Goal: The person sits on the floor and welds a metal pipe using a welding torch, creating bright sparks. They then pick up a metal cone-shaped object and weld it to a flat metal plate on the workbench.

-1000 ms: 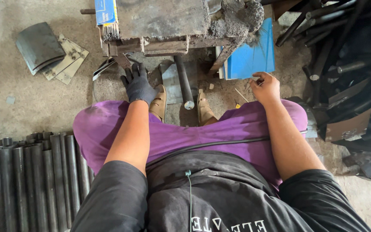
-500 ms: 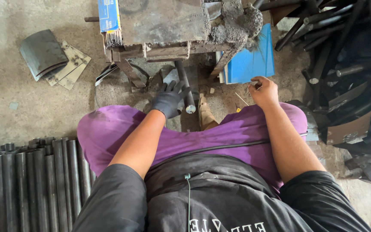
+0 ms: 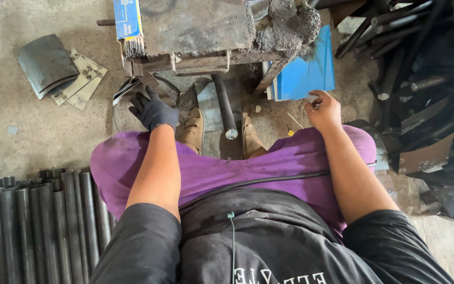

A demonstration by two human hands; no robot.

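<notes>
My left hand point(image 3: 153, 111), in a black glove, hovers with its fingers spread just above my left knee. It is next to a dark flat tool point(image 3: 130, 88) lying on the floor. My bare right hand point(image 3: 322, 110) sits above my right knee, its fingertips pinched on something small and pale at the corner of a blue sheet point(image 3: 308, 73). What it is I cannot make out. A short steel pipe point(image 3: 225, 108) lies on the floor between my two tan shoes point(image 3: 194, 129).
A rusty metal stand point(image 3: 195, 31) with a blue box of welding rods point(image 3: 127, 26) stands ahead. A curved dark plate point(image 3: 45, 63) and flat plates point(image 3: 82, 81) lie at left. Pipes point(image 3: 27, 226) are laid in a row at lower left. Dark pipes point(image 3: 426, 63) are piled at right.
My gloved left hand went right to the pipe between my shoes, then came back left to the dark tool. My right hand has hardly moved.
</notes>
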